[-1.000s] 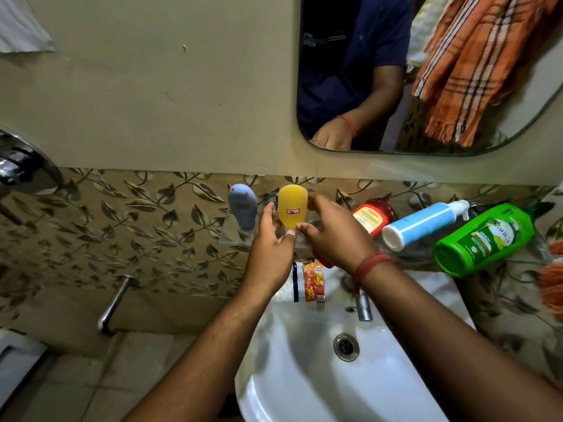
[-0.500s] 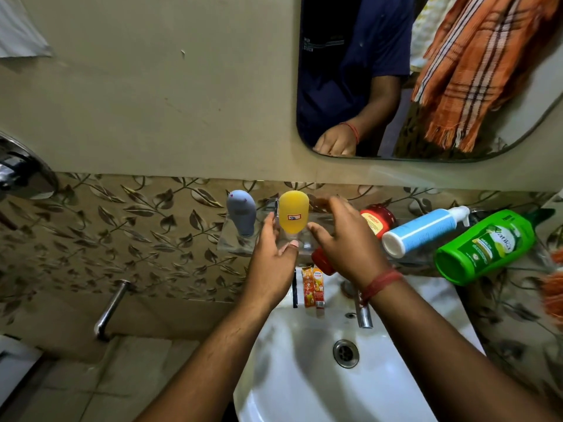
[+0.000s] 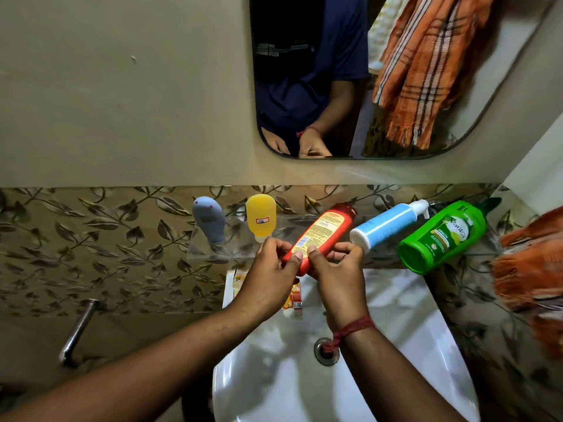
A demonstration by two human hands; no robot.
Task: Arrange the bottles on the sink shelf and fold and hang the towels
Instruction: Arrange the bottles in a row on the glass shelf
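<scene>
Left hand (image 3: 268, 277) and right hand (image 3: 338, 269) both grip the base of the red plastic bottle with yellow label (image 3: 320, 236), lying tilted on the clear glass shelf (image 3: 213, 249). Best stood upright just right of the yellow inverted bottle (image 3: 261, 217), released only once steady.
</scene>
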